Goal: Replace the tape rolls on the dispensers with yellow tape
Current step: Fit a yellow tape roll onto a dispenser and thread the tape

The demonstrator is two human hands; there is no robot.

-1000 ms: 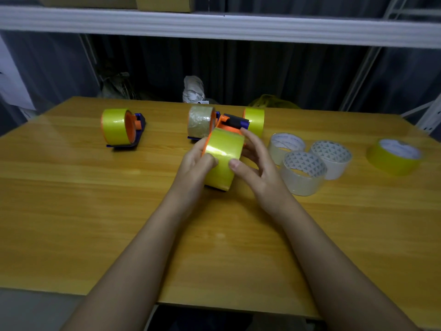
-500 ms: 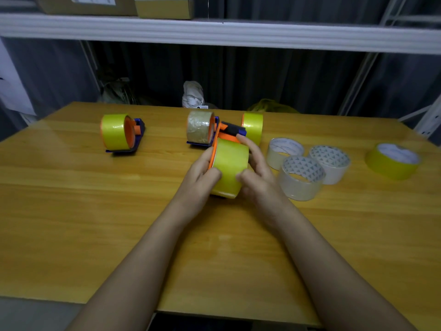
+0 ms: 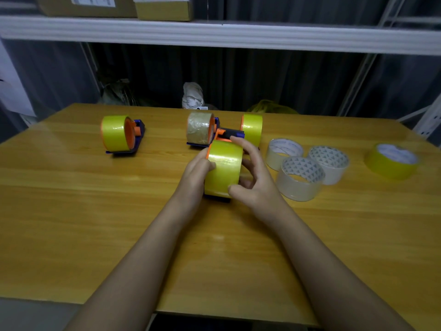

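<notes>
Hands meet at the middle of the wooden table, around one yellow tape roll that sits on an orange and blue dispenser. The left hand grips the left side of this roll, with the thumb bent over its edge. The right hand holds the right side: its thumb presses on the lower front of the roll and its fingers curl over the top and back. The base of the dispenser shows only as a dark strip under the roll, touching the table.

Just behind this roll stands a second dispenser that carries a brownish clear roll. To the right of it, also behind the held roll, stands another yellow roll on an orange hub, and a dark handle lies between these two. Far to the left of the held roll stands a third dispenser with a yellow roll mounted on it.

To the right of the held roll, three clear rolls lie flat and close together, and the nearest one is just beside the right hand. Farther right, well apart from them, a spare yellow roll lies flat near the edge of the table.

Beyond the table a white shelf carries cardboard boxes.
</notes>
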